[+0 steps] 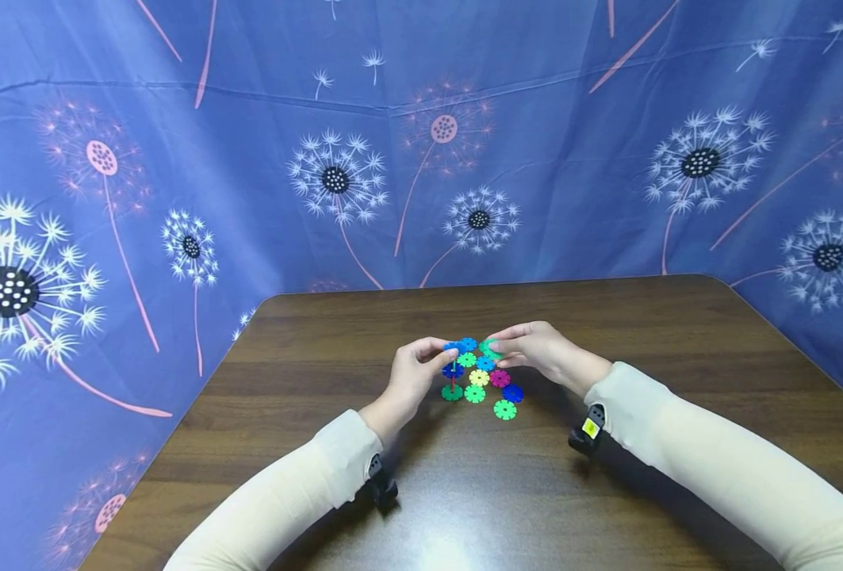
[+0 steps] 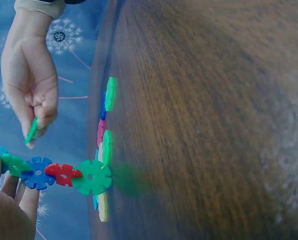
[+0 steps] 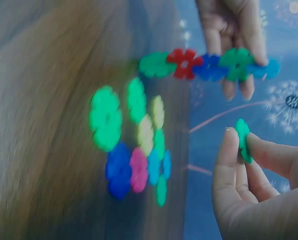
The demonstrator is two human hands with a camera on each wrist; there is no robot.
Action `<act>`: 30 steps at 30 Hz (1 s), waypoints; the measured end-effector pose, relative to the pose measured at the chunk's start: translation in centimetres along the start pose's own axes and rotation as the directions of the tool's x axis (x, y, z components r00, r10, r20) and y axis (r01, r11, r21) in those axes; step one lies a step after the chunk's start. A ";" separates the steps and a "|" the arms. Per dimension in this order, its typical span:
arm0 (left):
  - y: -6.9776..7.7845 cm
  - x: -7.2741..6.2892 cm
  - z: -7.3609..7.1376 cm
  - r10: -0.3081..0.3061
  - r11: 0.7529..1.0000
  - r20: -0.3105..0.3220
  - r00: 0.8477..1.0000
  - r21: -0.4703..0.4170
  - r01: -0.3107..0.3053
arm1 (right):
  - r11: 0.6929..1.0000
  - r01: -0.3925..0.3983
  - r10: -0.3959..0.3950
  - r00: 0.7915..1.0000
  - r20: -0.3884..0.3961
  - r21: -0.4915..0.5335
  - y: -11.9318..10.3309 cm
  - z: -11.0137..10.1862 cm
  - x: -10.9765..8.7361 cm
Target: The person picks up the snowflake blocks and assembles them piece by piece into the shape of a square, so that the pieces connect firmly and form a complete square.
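Observation:
My left hand (image 1: 408,377) grips the top of an upright chain of slotted plastic flower discs (image 2: 96,182). In the left wrist view the chain runs from a green disc at the bottom through red, blue and green to a light blue one at the fingers. Its bottom end is close to the table; whether it touches I cannot tell. To the right, my right hand (image 1: 546,353) pinches a single green flower disc (image 3: 243,139) between thumb and fingertips. That disc is held in the air, apart from the chain.
Several loose flower discs lie on the wooden table (image 1: 307,373) between and in front of the hands, among them a green disc (image 1: 500,409), a dark blue disc (image 1: 513,399) and a pink disc (image 1: 496,383). A blue dandelion-print cloth (image 1: 564,190) hangs behind the table.

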State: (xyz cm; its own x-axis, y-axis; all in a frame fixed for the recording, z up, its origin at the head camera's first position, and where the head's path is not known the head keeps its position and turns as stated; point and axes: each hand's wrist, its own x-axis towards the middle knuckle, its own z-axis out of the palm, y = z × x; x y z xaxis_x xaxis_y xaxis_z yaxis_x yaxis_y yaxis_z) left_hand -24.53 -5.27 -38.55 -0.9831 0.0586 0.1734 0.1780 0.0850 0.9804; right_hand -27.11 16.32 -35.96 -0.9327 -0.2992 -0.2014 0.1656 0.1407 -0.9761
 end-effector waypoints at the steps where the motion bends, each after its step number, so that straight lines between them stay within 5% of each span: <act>1: 0.0 0.0 0.0 0.009 1.000 0.000 1.000 0.005 -0.009 | 1.000 0.002 -0.002 1.000 0.010 0.004 -0.2 0.2 -0.1; 12: 0.0 0.0 -0.2 0.031 0.999 -0.006 1.000 0.037 -0.031 | 0.995 -0.023 0.017 0.998 0.058 0.097 -1.1 2.1 -0.8; 30: 0.4 -0.1 -0.3 0.086 0.991 0.028 0.996 0.100 -0.089 | 0.991 -0.068 0.065 0.997 0.027 0.117 -1.9 3.3 -0.5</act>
State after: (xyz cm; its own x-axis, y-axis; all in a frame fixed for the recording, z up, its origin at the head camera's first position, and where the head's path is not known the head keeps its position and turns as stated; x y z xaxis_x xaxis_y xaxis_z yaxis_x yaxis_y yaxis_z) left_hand -24.38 -5.56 -38.17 -0.9625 0.0935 0.2546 0.2678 0.1787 0.9468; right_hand -25.87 13.12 -34.31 -0.9107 -0.3151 -0.2669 0.2653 0.0490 -0.9629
